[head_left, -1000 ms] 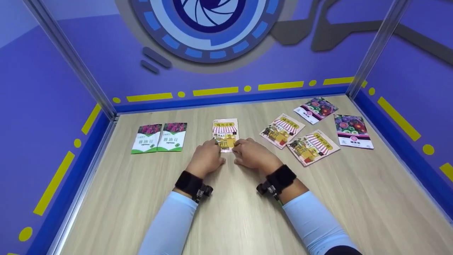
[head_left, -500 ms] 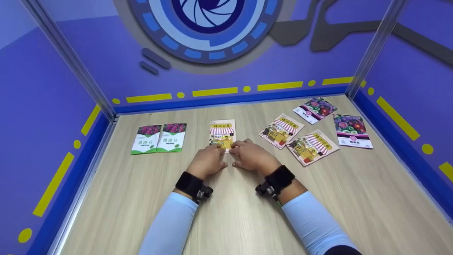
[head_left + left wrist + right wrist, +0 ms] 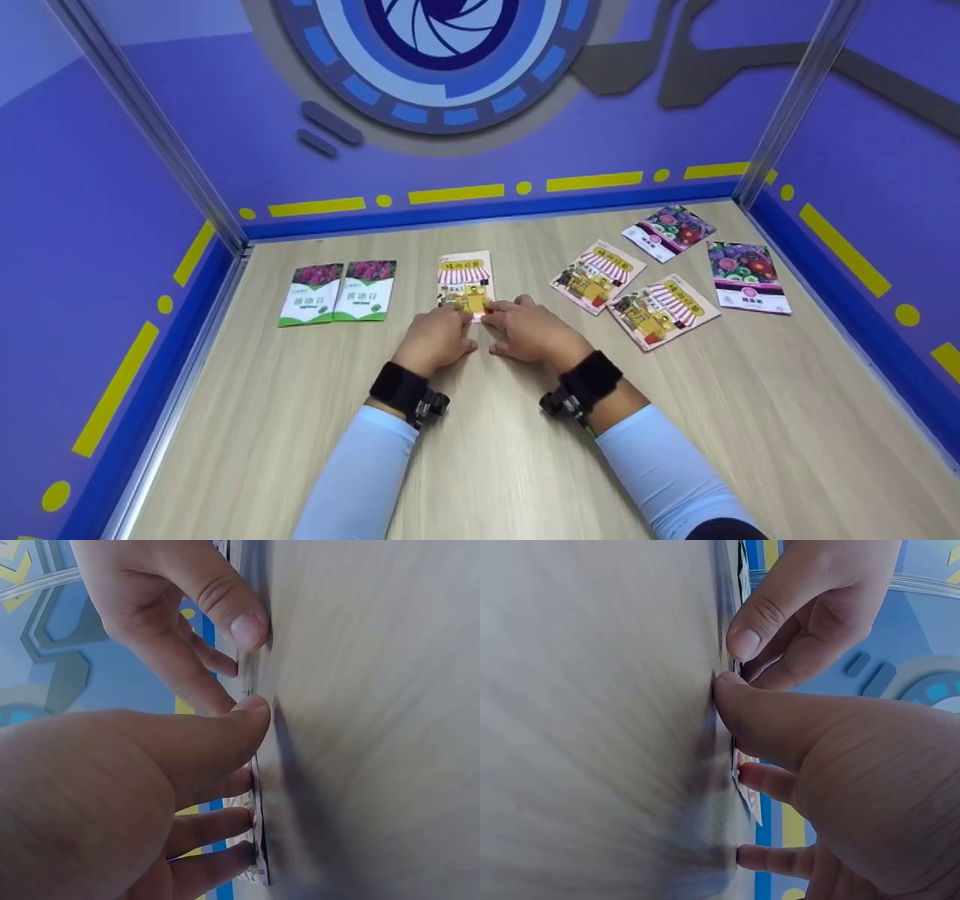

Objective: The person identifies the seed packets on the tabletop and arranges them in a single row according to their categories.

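Note:
A pink packet (image 3: 464, 279) with a striped shop awning printed on it lies flat on the table in the middle of the head view. My left hand (image 3: 435, 337) touches its near left part with extended fingertips, the thumb down on the wood. From the other side, my right hand (image 3: 534, 331) reaches the packet's near right edge with its fingers. Both thumbs rest near each other on the table in front of the packet. In the left wrist view, several left fingers (image 3: 214, 829) press on the packet's thin edge.
Left of the hands, two green-and-white flower packets (image 3: 364, 291) lie side by side. Two more pink awning packets (image 3: 663, 313) lie askew at the right. Beyond them are two purple-flower packets (image 3: 748, 277). Blue printed panels (image 3: 465, 169) enclose the wooden table (image 3: 495, 465).
The middle pink packet has slid a little to the left under the hands. Both hands stay close to it, the right hand shifting slightly left. The other packets have not moved.

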The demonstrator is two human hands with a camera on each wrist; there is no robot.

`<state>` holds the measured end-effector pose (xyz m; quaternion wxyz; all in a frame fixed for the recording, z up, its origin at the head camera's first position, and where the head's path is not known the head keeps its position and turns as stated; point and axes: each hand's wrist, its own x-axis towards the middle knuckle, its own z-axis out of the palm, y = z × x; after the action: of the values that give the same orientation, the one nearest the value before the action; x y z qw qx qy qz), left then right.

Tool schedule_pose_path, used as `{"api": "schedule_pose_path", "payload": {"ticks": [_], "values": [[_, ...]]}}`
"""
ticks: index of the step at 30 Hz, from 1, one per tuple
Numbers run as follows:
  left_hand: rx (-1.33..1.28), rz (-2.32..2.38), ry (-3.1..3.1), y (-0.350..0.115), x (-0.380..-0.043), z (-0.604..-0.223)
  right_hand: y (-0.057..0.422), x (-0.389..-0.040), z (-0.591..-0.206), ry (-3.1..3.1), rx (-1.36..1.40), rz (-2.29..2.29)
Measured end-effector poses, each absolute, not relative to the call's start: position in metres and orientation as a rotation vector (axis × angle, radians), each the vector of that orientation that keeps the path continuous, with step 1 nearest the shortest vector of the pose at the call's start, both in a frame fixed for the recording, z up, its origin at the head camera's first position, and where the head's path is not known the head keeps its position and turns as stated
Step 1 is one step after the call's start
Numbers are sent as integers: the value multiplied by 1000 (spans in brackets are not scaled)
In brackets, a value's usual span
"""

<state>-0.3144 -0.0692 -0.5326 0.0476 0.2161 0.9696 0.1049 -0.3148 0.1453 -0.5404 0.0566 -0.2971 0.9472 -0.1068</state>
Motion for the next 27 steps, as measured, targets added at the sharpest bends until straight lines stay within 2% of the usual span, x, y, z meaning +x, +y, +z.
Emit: {"api": "schedule_pose_path", "payload": {"ticks": [17,27], "values": [[488,338,2975,-88,-324,-531,153,-319,-535,2847,-813,-356],[410,420,2988,-112,-330,-527,195,-329,-524,3012,-600,-298]]}}
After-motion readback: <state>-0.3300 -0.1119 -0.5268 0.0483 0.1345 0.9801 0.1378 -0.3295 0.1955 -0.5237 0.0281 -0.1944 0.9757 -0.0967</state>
